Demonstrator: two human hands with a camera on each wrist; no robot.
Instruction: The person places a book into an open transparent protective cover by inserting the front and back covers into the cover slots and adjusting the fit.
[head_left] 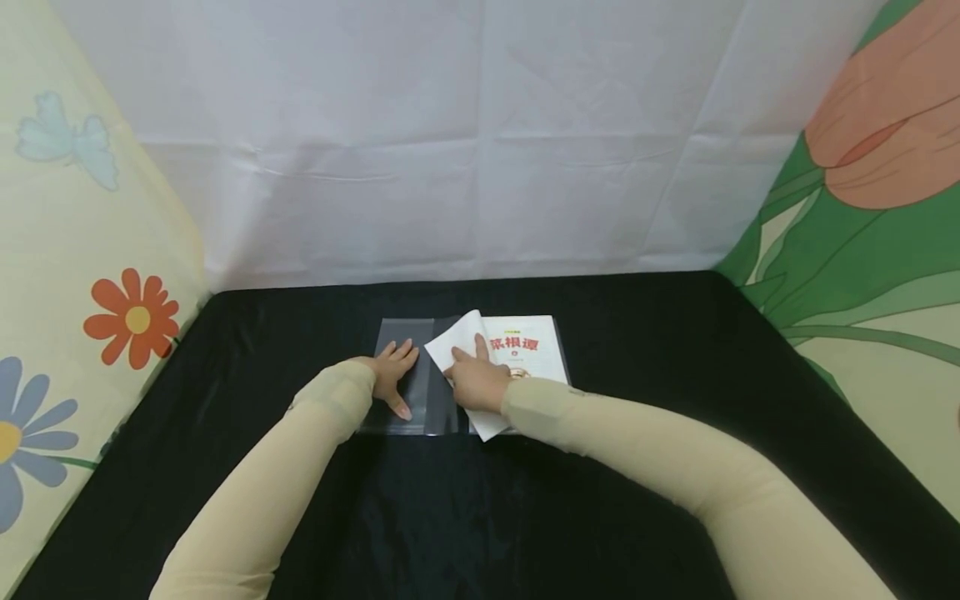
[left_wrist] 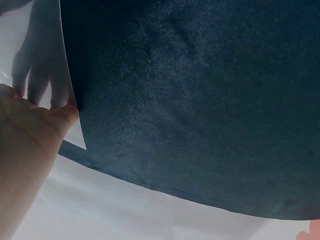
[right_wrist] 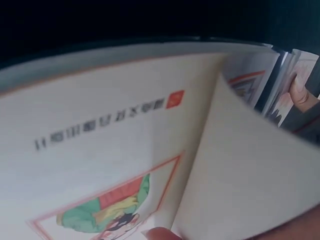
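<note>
1. Through my head view, an open book (head_left: 551, 350) lies on a black-clothed table (head_left: 637, 333), near centre, towards 5 o'clock.
2. My left hand (head_left: 390, 375), at 9 o'clock from the other and apart from it, rests spread on clear plastic (head_left: 416, 329).
3. My right hand (head_left: 480, 383) touches a lifted white page (head_left: 452, 337) at its 11 o'clock; I cannot tell whether it pinches.

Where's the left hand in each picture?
Head: left hand, just left of the middle, spread on the clear cover.
Left wrist: left hand, at the left edge, mostly in the lower half.
Right wrist: only part of the left hand, at the right edge, above halfway.
Shared landmark: the black cloth, behind things in all three.
</note>
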